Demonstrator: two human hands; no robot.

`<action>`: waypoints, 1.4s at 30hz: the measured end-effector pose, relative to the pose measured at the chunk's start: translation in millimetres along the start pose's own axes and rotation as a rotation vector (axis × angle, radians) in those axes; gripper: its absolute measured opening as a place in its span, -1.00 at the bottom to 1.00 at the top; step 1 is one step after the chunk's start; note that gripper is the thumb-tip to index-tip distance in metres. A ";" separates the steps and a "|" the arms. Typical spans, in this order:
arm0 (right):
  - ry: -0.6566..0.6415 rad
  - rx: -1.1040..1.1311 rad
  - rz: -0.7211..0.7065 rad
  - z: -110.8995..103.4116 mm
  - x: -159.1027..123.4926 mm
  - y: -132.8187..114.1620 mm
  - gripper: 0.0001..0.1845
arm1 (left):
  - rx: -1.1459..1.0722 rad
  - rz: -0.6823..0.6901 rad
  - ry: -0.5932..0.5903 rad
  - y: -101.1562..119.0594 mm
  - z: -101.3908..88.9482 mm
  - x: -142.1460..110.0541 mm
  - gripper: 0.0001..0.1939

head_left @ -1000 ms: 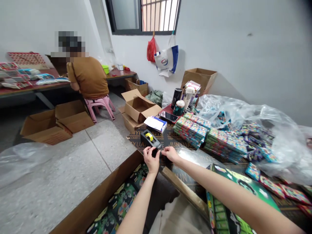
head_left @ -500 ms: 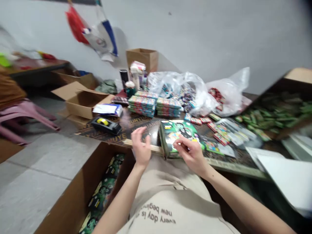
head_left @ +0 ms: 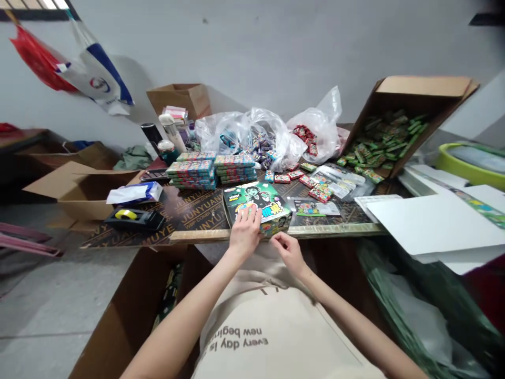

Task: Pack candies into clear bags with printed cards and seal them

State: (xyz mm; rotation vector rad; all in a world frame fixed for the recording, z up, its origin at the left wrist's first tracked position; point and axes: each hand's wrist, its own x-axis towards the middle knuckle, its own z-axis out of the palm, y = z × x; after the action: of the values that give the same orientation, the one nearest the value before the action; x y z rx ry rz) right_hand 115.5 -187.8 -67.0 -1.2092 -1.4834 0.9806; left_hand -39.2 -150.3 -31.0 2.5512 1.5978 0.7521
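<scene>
A green and black printed box (head_left: 256, 197) with cartoon art sits shut on the table's front edge. My left hand (head_left: 245, 231) lies on its top near the front, fingers stretched over the lid. Close to the box's front right corner is my right hand (head_left: 290, 252), its thumb and fingertips pinched together; whatever they hold, if anything, is too small to make out. To the right of the box lies a flat clear packet with a printed card (head_left: 313, 207).
Stacked colourful packs (head_left: 193, 171), plastic bags of small wrapped pieces (head_left: 305, 142) and a tilted carton of green packets (head_left: 390, 139) stand behind. Left is a tape dispenser (head_left: 134, 218); right, white sheets (head_left: 445, 221). An open carton (head_left: 118, 316) stands below the table edge.
My view has swung to the right. My left hand has come down onto the box top, and my right hand has moved from above the box to its front edge.
</scene>
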 end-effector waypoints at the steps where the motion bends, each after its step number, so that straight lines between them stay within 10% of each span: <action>1: 0.018 0.012 0.027 5.1 4.4 5.7 -0.67 | 0.014 0.000 -0.001 0.9 -0.6 0.0 -0.30; 13: 0.212 -0.247 0.190 22.7 27.7 28.4 -0.49 | 0.031 0.019 0.000 -2.3 1.3 -0.5 -0.29; 21: 0.147 -0.500 0.183 -15.7 -2.8 35.6 -0.46 | 0.077 -0.011 0.014 14.1 2.5 2.7 -0.11; 26: 0.365 -0.145 0.149 -57.2 41.7 21.9 -0.58 | 0.206 0.000 0.001 13.1 3.6 7.4 -0.41; 35: -0.256 0.579 0.683 -49.1 121.3 15.7 -0.53 | 0.547 -0.122 0.023 41.7 16.8 13.5 -0.60; 42: -0.355 0.075 0.427 -44.1 120.1 22.4 -0.26 | 0.318 -0.048 0.068 33.6 -24.5 -7.4 -0.42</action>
State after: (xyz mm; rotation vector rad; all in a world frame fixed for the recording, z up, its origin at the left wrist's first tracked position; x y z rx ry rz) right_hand 156.4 -64.9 -56.8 -1.3786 -1.4645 1.5911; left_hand -24.0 -177.7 -2.8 2.7085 1.9338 0.6320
